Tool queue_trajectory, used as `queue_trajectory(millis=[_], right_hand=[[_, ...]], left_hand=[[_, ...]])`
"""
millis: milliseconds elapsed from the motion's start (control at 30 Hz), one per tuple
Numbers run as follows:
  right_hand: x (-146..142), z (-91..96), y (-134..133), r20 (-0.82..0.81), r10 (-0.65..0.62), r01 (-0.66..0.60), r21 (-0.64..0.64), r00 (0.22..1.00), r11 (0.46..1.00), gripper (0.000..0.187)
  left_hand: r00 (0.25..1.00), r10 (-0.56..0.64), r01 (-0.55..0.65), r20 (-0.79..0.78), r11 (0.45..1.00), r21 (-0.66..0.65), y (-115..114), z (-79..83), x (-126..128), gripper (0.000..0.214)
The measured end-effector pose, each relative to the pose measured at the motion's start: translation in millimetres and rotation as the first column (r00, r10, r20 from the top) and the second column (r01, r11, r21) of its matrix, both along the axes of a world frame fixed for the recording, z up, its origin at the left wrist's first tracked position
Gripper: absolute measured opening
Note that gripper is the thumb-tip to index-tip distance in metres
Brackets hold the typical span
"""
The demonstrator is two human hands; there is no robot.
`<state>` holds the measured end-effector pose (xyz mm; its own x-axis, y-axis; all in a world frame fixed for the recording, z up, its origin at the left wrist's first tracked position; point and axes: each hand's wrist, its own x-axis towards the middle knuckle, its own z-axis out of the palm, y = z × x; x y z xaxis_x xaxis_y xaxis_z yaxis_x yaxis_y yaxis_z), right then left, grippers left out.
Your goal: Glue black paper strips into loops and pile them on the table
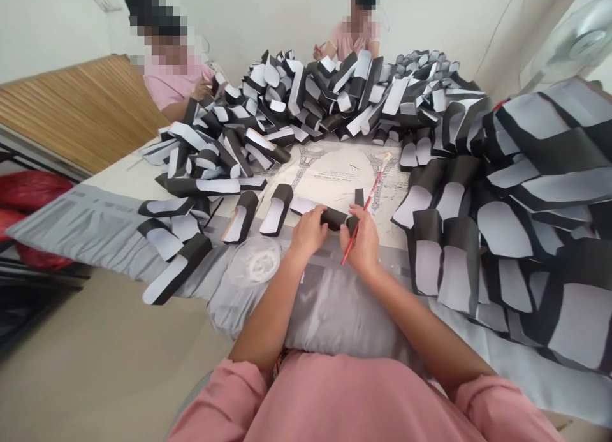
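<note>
Between my hands lies a folded black-and-white paper piece (333,218), its pale end to the left. My left hand (310,230) is closed on its near edge, fingers curled. My right hand (362,238) grips a thin red paintbrush (371,198), pale tip pointing up and away, while its fingertips touch the black end of the piece. A small black strip (359,197) sits just beyond those fingers. Left of my left forearm stands a clear plastic bowl (253,261) with whitish stuff in it. Two more folded pieces (276,210) rest left of my left hand.
A large heap of similar black-and-white pieces (306,97) covers the far side. Bigger stacks (459,263) line the right. Printed cloth (329,171) and grey cloth (119,228) cover the table. Two people in pink sit opposite; a fan (587,45) stands far right.
</note>
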<state>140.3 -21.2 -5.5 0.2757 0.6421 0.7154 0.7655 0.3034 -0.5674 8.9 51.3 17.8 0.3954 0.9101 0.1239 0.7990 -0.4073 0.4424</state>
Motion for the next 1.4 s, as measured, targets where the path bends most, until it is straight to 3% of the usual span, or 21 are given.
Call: queue_trajectory(millis=[200,300,600,700,800,933,1200,1400], right_hand=[[2,-4.8,0,0.100,-0.004,0.021,-0.168,0.995,0.986,0.044],[4,-3.4,0,0.143,0.002,0.029,-0.210,0.990,0.977,0.049],[9,-4.9,-1,0.206,0.002,0.059,-0.292,0.979,0.955,0.051],[11,-5.1,1,0.188,-0.015,0.058,-0.224,0.982,0.973,0.051],[13,1.4,1,0.168,-0.007,0.012,-0.026,0.986,1.000,0.050],[15,13.4,1,0.151,0.014,-0.042,0.185,0.988,0.982,0.052],[13,18.6,-2,0.160,0.000,-0.035,0.214,0.987,0.976,0.048],[13,23.6,-3,0.116,0.006,-0.028,0.186,0.993,0.982,0.046]], left_hand=[[0.992,0.036,-0.032,0.122,0.999,-0.042,6,-0.4,-9,0.038],[0.995,0.021,-0.021,0.093,1.000,-0.002,8,-2.9,-10,0.028],[0.999,-0.019,0.016,0.033,0.996,0.082,5,-8.7,-9,0.027],[0.999,-0.032,0.030,0.027,0.996,0.089,-1,-6.1,-6,0.023],[0.999,-0.039,0.035,0.038,0.994,0.099,-6,-1.3,-6,0.019],[0.993,-0.049,0.033,0.105,0.988,0.152,-10,5.6,-9,0.013],[0.972,-0.108,0.066,0.211,0.978,0.196,-15,14.4,-10,0.006],[0.888,-0.185,0.060,0.421,0.954,0.293,-27,39.5,-26,0.010]])
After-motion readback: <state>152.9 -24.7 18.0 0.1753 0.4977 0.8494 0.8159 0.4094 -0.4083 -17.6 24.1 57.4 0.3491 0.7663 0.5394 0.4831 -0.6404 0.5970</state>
